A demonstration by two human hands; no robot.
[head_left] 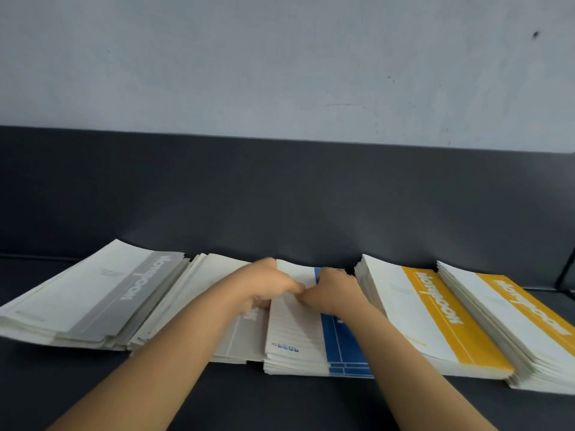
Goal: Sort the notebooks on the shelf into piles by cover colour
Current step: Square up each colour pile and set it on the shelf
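Note:
Several piles of notebooks lie in a row on a dark shelf (280, 405). At the far left is a grey-banded pile (93, 300), and beside it a second grey pile (230, 340). A blue-banded pile (298, 334) sits in the middle. Two yellow-banded piles (435, 318) (525, 315) lie at the right. My left hand (267, 284) and my right hand (333, 290) meet over the blue pile, fingers curled down onto its top cover. The fingertips are blurred, so whether they pinch the cover is unclear.
A dark back panel (280, 194) rises behind the piles, with a pale wall (280, 63) above it. The shelf's front strip lies bare below the piles. A dark bracket (564, 275) shows at the far right.

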